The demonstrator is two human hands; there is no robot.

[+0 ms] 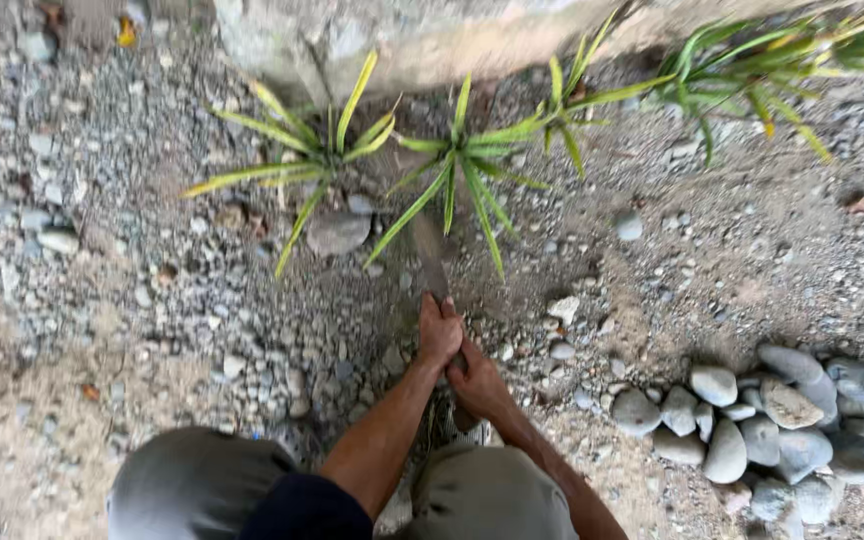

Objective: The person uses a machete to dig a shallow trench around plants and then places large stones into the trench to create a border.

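Knees (192,480), hands' (457,355) tool (430,262) tip hidden

Head camera looks steeply down (from standing height) at gravel ground (152,300).

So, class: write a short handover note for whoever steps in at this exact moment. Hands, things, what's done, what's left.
Left hand: closed around the handle of a long blade, higher up.
Right hand: gripping the same handle just below it.
Blade: points away from the person, its tip in the ground at the base of the middle striped-leaf plant.
Nearby: a second plant to the left, a pile of rounded stones to the right.
Done: nothing visibly dug or cut.
Left: all plants stand rooted in the gravel.
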